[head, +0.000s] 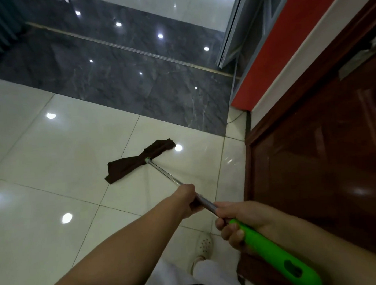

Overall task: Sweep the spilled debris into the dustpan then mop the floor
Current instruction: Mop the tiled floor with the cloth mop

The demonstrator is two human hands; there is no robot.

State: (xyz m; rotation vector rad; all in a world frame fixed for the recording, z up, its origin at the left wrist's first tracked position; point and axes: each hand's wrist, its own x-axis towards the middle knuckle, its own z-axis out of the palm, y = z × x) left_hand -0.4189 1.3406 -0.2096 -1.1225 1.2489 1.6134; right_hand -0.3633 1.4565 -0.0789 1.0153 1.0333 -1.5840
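A mop with a dark brown cloth head (137, 162) lies flat on the glossy cream tile floor (51, 150) ahead of me. Its metal pole (164, 173) runs back toward me and ends in a bright green handle (275, 253). My left hand (189, 199) is closed around the metal pole higher up. My right hand (236, 222) grips the pole where the metal meets the green handle. No debris or dustpan shows in this view.
A dark marble strip (123, 75) with a metal door track crosses the floor beyond the mop. A brown wooden door (315, 156) and a red and white wall panel (272, 66) stand close on the right. My white shoe (203, 245) is below the hands.
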